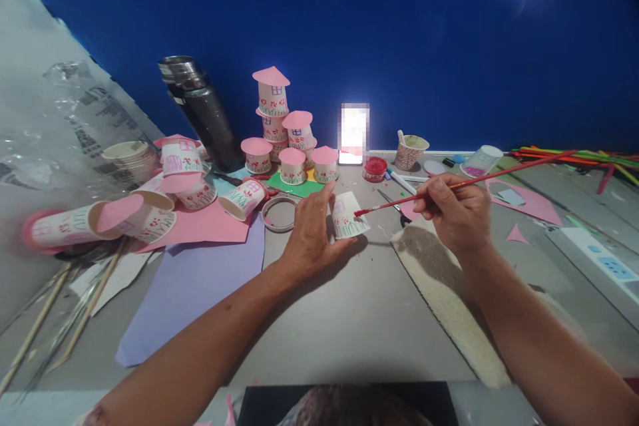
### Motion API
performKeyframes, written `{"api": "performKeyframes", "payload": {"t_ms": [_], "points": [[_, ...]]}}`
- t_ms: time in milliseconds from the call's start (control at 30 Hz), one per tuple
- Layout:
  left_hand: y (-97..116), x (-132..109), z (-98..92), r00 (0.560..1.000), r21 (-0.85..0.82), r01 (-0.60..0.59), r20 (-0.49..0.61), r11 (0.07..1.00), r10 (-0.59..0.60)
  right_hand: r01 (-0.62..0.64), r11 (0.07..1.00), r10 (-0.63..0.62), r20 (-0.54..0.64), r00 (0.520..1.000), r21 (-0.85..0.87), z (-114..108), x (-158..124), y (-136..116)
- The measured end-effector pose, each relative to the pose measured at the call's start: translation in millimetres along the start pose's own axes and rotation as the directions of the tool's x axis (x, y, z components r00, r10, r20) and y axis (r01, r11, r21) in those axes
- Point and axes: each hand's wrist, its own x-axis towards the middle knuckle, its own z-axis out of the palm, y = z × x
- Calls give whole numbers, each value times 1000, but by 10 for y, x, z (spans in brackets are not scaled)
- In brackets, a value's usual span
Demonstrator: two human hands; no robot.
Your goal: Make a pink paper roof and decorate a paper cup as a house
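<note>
My left grip (312,231) holds a white paper cup (344,218), marked in red and green, between thumb and fingers near the middle of the grey surface (319,339). My right grip (454,212) pinches a slim red paintbrush (394,202), its red tip at the cup's side. Beyond them stand an open pot of red paint (375,178) and, to its left, pink-roofed cups (272,104), some stacked in a tower.

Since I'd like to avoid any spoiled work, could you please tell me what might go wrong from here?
The red-tipped brush in the right grip might smudge the paper cup in the left grip. If bumped, the open red paint jar beyond the brush could tip. The stacked cups, standing several high, might topple.
</note>
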Motion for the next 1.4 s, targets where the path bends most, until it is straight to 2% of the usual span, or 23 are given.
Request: {"api": "performKeyframes", "payload": {"t_ms": [500,700,867,1167,1300,1400], "points": [[-59,-10,2,999,-3,-21,23,1000,21,-13,999,13,-11,1000,-48,17,7,-24],[-48,-17,-1,1000,-16,-6,23,1000,7,2,1000,-2,-9,1000,-3,-3,28,-18],[-44,-17,0,999,-18,-45,27,999,45,0,999,1,13,1000,-35,19,-1,-10],[-12,-14,-14,998,-26,4,57,1000,-2,7,1000,-7,-4,1000,10,8,7,-20],[-42,-20,5,999,-26,-20,35,999,21,-1,999,2,26,1000,-50,4,-7,-12],[-74,-27,17,999,-22,-24,25,999,24,15,999,-14,14,1000,-29,-16,7,-16]]}}
